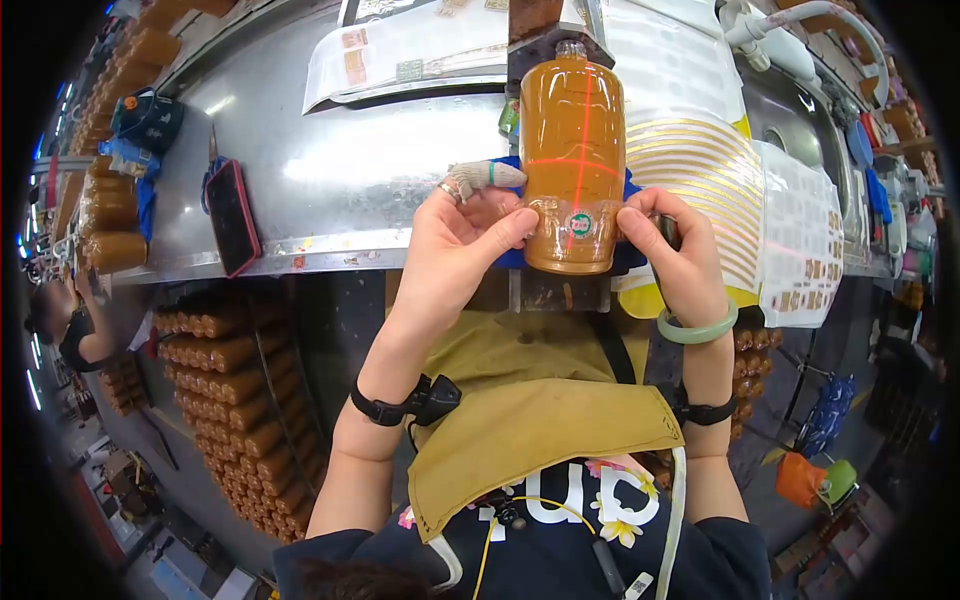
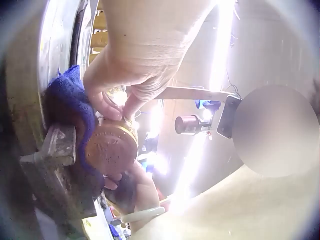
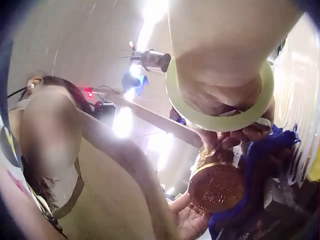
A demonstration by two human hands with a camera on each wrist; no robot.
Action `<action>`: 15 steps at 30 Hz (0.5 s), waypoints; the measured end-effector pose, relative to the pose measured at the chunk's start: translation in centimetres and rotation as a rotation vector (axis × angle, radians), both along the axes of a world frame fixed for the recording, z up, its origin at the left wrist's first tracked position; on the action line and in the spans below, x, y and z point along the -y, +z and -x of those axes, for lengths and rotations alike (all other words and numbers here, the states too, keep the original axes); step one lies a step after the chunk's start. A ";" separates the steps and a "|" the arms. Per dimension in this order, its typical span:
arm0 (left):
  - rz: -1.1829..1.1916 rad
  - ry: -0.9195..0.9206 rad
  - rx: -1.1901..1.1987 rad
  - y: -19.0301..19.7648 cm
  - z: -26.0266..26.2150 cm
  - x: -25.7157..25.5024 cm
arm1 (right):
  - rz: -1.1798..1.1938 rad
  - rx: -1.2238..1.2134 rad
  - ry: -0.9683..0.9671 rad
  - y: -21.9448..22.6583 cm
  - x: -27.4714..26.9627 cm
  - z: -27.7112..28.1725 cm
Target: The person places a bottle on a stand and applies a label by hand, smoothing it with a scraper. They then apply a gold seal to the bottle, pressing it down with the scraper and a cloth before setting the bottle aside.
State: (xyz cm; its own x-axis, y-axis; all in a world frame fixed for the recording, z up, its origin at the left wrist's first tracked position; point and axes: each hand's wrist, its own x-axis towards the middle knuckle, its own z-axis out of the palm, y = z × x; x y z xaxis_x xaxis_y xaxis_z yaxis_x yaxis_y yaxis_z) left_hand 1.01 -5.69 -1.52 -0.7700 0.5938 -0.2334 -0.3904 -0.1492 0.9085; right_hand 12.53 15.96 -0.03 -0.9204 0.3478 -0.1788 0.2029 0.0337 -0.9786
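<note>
In the head view, a brown bottle [image 1: 572, 120] lies at upper centre with its neck toward the top of the frame, on a blue cloth [image 1: 631, 186] over a support at the front edge of a shiny metal bench [image 1: 340, 210]. The left hand [image 1: 455, 235] and right hand [image 1: 688, 250] grip its lower sides, thumbs against it and fingers curled, beside a clear strip with a green round emblem [image 1: 580, 224]. Left of them on the bench lies a phone [image 1: 233, 218], with scissors [image 1: 212, 150] beside it; right of the bottle is a sheet of gold stripes [image 1: 690, 190]. A white hose [image 1: 840, 25] curves at upper right. Stacked brown bottles [image 1: 225, 400] stand at lower left, another person [image 1: 88, 335] is at the left edge, and an orange bag [image 1: 800, 480] is at lower right. In the left wrist view, the bottle's round base faces the camera left of centre, the left hand pinching above it, the cloth around its left side and a worn metal block [image 2: 61, 145] at left; bright ceiling tubes [image 2: 220, 55] cross the room. In the right wrist view, the base sits at lower right, against the cloth, below the right hand's fingers and a pale green bracelet [image 3: 220, 122].
</note>
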 end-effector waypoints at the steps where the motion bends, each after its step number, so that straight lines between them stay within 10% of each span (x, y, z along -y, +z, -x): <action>1: 0.001 0.000 0.001 0.0 0.0 0.0 | 0.001 0.001 0.000 0.1 0.0 0.0; 15: -0.026 0.001 0.031 -0.1 0.1 -0.2 | 0.004 -0.020 -0.001 -0.1 0.1 -0.1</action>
